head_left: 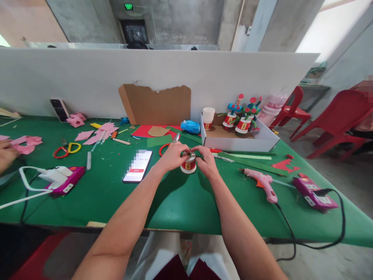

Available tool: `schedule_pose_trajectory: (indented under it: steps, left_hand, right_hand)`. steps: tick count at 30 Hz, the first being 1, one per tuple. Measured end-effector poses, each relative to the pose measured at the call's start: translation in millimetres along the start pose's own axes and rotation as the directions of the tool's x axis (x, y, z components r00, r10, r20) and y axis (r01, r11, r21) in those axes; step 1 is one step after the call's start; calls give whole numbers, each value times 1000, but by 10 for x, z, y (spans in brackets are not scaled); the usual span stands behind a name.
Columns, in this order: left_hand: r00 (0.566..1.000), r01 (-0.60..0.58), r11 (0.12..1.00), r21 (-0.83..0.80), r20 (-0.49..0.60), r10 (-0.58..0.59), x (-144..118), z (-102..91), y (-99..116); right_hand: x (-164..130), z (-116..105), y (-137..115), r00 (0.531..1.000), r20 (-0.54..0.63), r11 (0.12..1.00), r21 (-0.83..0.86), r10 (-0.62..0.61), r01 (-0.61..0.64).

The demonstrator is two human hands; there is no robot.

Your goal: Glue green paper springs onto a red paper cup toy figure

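Observation:
In front of me an upside-down paper cup (pixel 189 166) with a red band stands on the green table. Over its top, the fingers of my left hand (pixel 175 156) are closed around a small dark green folded paper strip (pixel 190 153). My right hand (pixel 207 162) is on the cup's other side, its fingers bent and closed at the same green strip. The fingertips partly hide the strip and the cup's top. Just behind my left hand lie red-handled scissors (pixel 164 149), partly covered by it.
A white box (pixel 240 143) holds decorated cup figures (pixel 243 123) and stacked cups (pixel 208 116). To the right lie a pink glue gun (pixel 262 182) and a purple power strip (pixel 314 194) with a trailing cord. A lit phone (pixel 138 166) lies left. Another person's hand (pixel 7 155) is far left.

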State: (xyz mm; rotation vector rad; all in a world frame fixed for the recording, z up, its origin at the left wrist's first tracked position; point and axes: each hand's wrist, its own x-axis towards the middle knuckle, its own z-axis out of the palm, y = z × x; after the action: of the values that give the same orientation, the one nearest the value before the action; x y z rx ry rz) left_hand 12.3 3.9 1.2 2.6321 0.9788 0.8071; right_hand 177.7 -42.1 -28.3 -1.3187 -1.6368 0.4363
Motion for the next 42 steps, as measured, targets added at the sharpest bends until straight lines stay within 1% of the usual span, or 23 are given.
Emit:
schedule_pose_trajectory:
  steps: [5, 13, 19, 25, 37, 42]
  left_hand:
    - [999, -31, 998, 56, 8, 31, -19, -32, 7]
    - [996, -89, 984, 157, 44, 83, -31, -62, 26]
    - [997, -74, 983, 167, 40, 68, -31, -57, 33]
    - [997, -79, 975, 210, 42, 72, -26, -36, 42]
    - [996, -90, 955, 282, 27, 86, -41, -10, 76]
    - [997, -77, 960, 269, 19, 75, -54, 6, 79]
  right_hand:
    - [4, 6, 12, 999, -3, 998, -30, -47, 47]
    - [-17, 43, 57, 1000, -6, 998, -57, -16, 16]
    - [-49, 84, 63, 997, 69, 997, -67, -35, 40]
    - [-56, 124, 48, 1000, 25, 993, -116, 15, -12]
    - [-53, 139, 83, 1000, 20, 993, -117, -5, 8]
    - [-52, 141, 95, 1000, 15, 993, -120, -14, 16]
